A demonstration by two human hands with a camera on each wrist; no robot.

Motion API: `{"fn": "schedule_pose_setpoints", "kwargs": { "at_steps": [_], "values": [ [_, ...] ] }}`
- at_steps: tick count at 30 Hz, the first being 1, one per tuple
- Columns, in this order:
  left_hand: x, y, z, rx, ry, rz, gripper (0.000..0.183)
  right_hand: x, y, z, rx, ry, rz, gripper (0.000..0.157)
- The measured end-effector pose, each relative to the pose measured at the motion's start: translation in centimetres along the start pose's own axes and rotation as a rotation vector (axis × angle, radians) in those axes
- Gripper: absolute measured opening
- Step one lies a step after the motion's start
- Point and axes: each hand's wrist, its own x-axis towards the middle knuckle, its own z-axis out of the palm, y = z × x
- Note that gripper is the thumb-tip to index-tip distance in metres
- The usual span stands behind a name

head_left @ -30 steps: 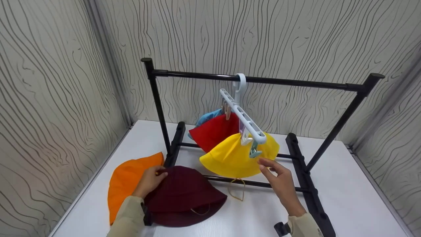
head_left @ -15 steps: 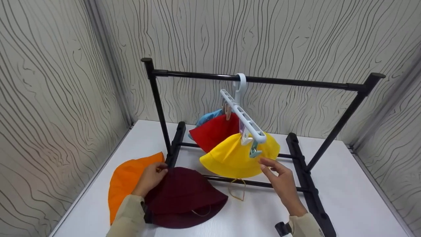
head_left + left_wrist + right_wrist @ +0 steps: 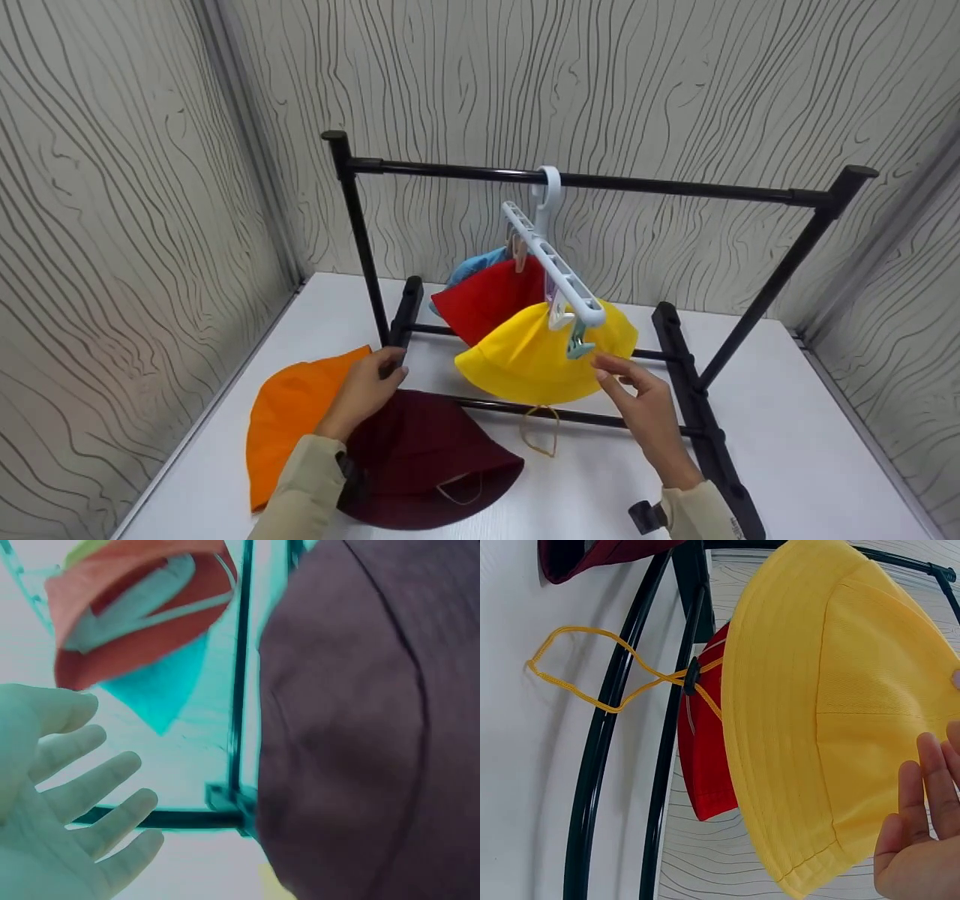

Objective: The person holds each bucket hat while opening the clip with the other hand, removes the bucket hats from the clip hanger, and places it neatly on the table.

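Treating the white hanger (image 3: 559, 271) lightly seems wise, as it hangs from the black rack (image 3: 675, 187) by one hook and could swing. The right hand (image 3: 646, 409), its grasp loose, has thumb and forefinger just beside the green clip (image 3: 578, 346) at the hanger's near end; whether they touch, I cannot tell. Squeezing that clip squarely, clear of the yellow hat (image 3: 517, 360) just beyond, should leave that hat undisturbed. The left hand (image 3: 366, 391) has its fingers spread and grasps nothing, beside the maroon hat (image 3: 431, 457) at near left, right of the orange hat (image 3: 289, 416). A pinch mid-crown would likely steady this soft hat better than one at the brim.
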Motion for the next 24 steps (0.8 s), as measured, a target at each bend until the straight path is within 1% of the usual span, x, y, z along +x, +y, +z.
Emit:
{"fn": "schedule_pose_setpoints", "kwargs": {
  "at_steps": [3,7,16,19,24],
  "values": [
    [0.1,1.3,0.2,-0.013,-0.006,0.028,0.030,0.0,-0.1,-0.1,0.019,-0.002,0.003,0.028],
    [0.1,2.9,0.4,-0.028,-0.017,0.035,0.032,0.1,-0.2,-0.3,0.017,-0.006,0.011,0.028],
    [0.2,5.3,1.0,-0.074,-0.041,0.070,0.038,0.3,-1.0,-0.6,0.027,-0.016,-0.004,0.031],
    [0.2,6.1,1.1,-0.090,-0.059,0.080,0.041,0.5,-1.4,-0.7,0.046,-0.023,0.005,0.033],
    [0.3,7.4,1.5,-0.114,-0.094,0.117,0.044,0.9,-2.0,-1.0,0.062,-0.023,0.025,0.038]
  ]
}}
